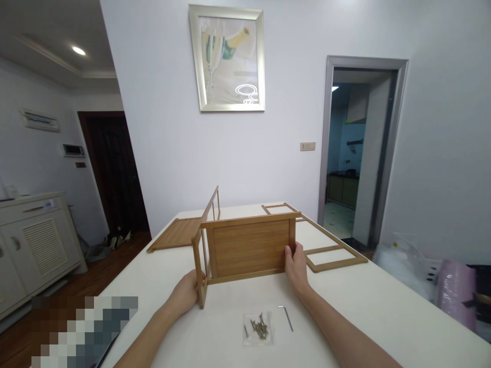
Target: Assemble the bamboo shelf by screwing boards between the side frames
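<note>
A brown wooden shelf panel stands on its long edge on the table. My right hand grips its right end, the thumb on the near face. At the panel's left end stands a narrow wooden side frame, upright and meeting it. My left hand is closed round the lower part of that frame; its fingertips are partly hidden. Closer to me lie a clear bag of screws and an L-shaped hex key.
A second wooden panel lies flat at the table's left. Another wooden side frame lies flat on the right. The white table ends near a wall with a framed picture. Wrapped bundles sit beyond the right edge.
</note>
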Tool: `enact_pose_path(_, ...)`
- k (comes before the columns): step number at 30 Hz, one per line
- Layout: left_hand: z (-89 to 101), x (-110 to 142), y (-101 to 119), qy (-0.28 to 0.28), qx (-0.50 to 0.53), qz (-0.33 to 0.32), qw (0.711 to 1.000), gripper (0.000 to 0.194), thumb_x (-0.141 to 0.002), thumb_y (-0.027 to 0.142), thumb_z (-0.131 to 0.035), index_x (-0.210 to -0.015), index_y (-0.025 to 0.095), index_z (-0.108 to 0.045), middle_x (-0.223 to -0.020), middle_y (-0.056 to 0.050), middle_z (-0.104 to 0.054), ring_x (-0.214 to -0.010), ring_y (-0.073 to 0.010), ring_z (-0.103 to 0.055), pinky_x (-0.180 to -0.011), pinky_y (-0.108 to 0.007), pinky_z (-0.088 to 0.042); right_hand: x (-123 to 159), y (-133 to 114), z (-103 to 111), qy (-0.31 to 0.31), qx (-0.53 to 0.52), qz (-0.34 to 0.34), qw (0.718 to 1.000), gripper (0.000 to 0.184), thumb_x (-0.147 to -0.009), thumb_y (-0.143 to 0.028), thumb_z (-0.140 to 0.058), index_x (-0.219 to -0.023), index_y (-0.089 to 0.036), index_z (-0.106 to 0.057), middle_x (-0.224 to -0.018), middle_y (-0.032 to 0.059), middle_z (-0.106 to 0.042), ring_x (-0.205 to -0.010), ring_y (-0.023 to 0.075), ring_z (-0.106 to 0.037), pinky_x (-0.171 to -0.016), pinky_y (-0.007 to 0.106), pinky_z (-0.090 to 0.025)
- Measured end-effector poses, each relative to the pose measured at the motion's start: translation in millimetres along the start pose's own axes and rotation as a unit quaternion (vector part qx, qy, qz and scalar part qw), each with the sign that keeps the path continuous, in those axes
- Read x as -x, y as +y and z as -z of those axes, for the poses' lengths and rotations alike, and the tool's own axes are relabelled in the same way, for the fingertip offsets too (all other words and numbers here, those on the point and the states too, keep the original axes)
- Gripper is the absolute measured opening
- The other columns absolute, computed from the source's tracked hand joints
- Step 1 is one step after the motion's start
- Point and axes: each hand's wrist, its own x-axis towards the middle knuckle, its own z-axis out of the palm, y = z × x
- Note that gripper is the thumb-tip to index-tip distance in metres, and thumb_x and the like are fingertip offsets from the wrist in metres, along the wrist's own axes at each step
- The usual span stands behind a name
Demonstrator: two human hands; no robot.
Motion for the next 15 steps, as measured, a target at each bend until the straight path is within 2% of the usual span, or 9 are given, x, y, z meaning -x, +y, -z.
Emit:
enact_pose_path(3,15.0,-2,9,0.037,0.114,0.038,0.992,0.019,-0.075,0.036,-0.058,-0.080,0.019,-0.063,-0.072,-0.003,-0.066,-0.069,-0.0211,-0.059,-0.064,-0.029,-0.043,0,0,0,-0.002,-0.004,0.003,1.000,0.041,-0.091,-0.044,-0.039,-0.120,-0.018,-0.049,-0.118,0.0148,-0.060,-0.109,0.0291,-0.055,-0.093,0.044,-0.043)
enact_pose_path(5,27.2,-3,16,0.057,0.187,0.048,0.980,0.033,-0.080,0.048,-0.055,-0.084,0.017,-0.064,-0.074,-0.004,-0.066,-0.069,-0.0207,-0.059,-0.062,-0.030,-0.044,0,0,0,-0.004,-0.006,0.004,1.000,0.039,-0.091,-0.043,-0.039,-0.120,-0.018,-0.049,-0.117,0.0145,-0.060,-0.108,0.0289,-0.055,-0.093,0.044,-0.043)
enact_pose_path(8,37.8,-1,29,0.103,0.326,0.022,0.939,0.053,-0.084,0.065,-0.047,-0.088,0.016,-0.064,-0.080,-0.007,-0.067,-0.074,-0.0214,-0.060,-0.064,-0.031,-0.047,1,0,0,-0.005,-0.009,0.004,1.000,0.038,-0.091,-0.042,-0.039,-0.119,-0.018,-0.048,-0.117,0.0143,-0.060,-0.107,0.0289,-0.055,-0.093,0.045,-0.043)
enact_pose_path(11,30.0,5,43,0.113,0.394,-0.019,0.912,0.066,-0.080,0.076,-0.043,-0.093,0.015,-0.065,-0.084,-0.010,-0.068,-0.079,-0.0232,-0.062,-0.068,-0.033,-0.048,1,0,0,-0.003,-0.010,0.005,1.000,0.039,-0.091,-0.042,-0.039,-0.119,-0.018,-0.048,-0.117,0.0147,-0.060,-0.108,0.0291,-0.055,-0.093,0.045,-0.043)
enact_pose_path(13,16.8,10,53,0.089,0.410,-0.048,0.906,0.070,-0.079,0.078,-0.043,-0.100,0.016,-0.065,-0.085,-0.009,-0.069,-0.080,-0.0227,-0.062,-0.071,-0.034,-0.048,1,1,0,-0.001,-0.011,0.007,1.000,0.040,-0.091,-0.043,-0.039,-0.120,-0.017,-0.048,-0.117,0.0150,-0.060,-0.108,0.0292,-0.055,-0.093,0.045,-0.042)
enact_pose_path(15,2.5,14,61,0.068,0.417,-0.053,0.905,0.066,-0.077,0.076,-0.051,-0.103,0.017,-0.063,-0.083,-0.008,-0.068,-0.076,-0.0215,-0.062,-0.069,-0.033,-0.049,1,1,-1,0.001,-0.012,0.008,1.000,0.040,-0.091,-0.043,-0.039,-0.120,-0.017,-0.048,-0.117,0.0151,-0.060,-0.109,0.0292,-0.055,-0.094,0.045,-0.042)
